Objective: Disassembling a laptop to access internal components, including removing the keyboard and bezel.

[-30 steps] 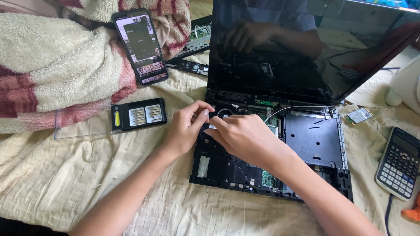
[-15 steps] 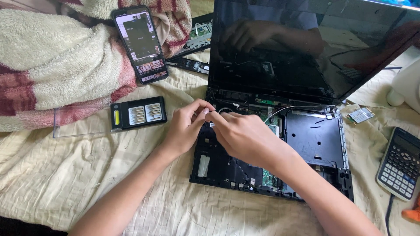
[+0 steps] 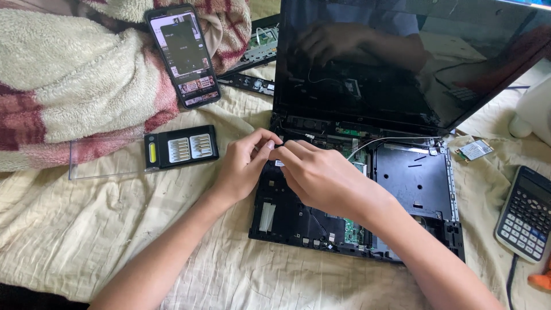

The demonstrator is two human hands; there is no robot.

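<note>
Both hands pinched together over the top-left corner of an opened laptop (image 3: pixel 356 195) on a bed.
Left hand (image 3: pixel 244 166) and right hand (image 3: pixel 321 178) meet fingertip to fingertip just below the hinge, fingers curled tight on something small and whitish; can't tell what it is. Laptop lies on a cream sheet (image 3: pixel 86 241), keyboard deck off, board and a white cable exposed, dark screen (image 3: pixel 402 63) upright behind. Bit case (image 3: pixel 181 147) lies left of the left hand, near but apart, with a clear lid (image 3: pixel 106 163) beside it. Phone (image 3: pixel 182 54) leans on a fleece blanket (image 3: pixel 74 86) further up. Small card (image 3: pixel 475 150) and calculator (image 3: pixel 525 212) lie right of the laptop. Loose black parts (image 3: pixel 252 69) lie beside the screen's left edge.
</note>
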